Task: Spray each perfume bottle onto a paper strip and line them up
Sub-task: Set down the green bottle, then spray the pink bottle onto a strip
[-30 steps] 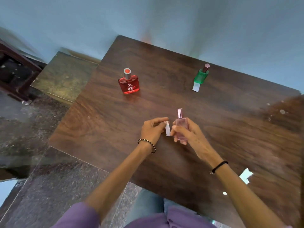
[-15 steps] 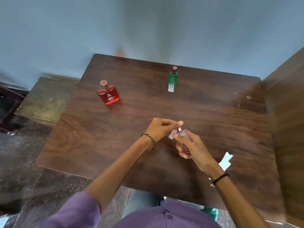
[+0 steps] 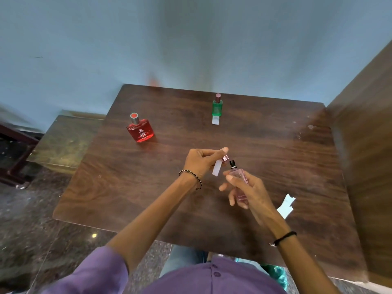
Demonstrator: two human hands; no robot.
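My right hand [image 3: 247,192] grips a slim pink perfume bottle [image 3: 240,183] above the wooden table [image 3: 148,187]; its black spray nozzle [image 3: 232,164] is bare. My left hand [image 3: 203,161] pinches a white paper strip [image 3: 216,169] together with the bottle's pink cap [image 3: 225,158], just left of the nozzle. A red perfume bottle [image 3: 140,129] stands capped at the table's back left. A green perfume bottle [image 3: 217,105] stands at the back middle with a white paper strip [image 3: 215,120] lying in front of it.
Loose white paper strips [image 3: 286,205] lie on the table to the right of my right wrist. A wooden panel [image 3: 364,145] rises along the table's right side. A lower bench [image 3: 63,141] sits off the left edge; a blue wall is behind.
The pink cap has come off the pink bottle and sits in my left hand with the strip; the black nozzle is now exposed. My view has swung so the table looks squarer.
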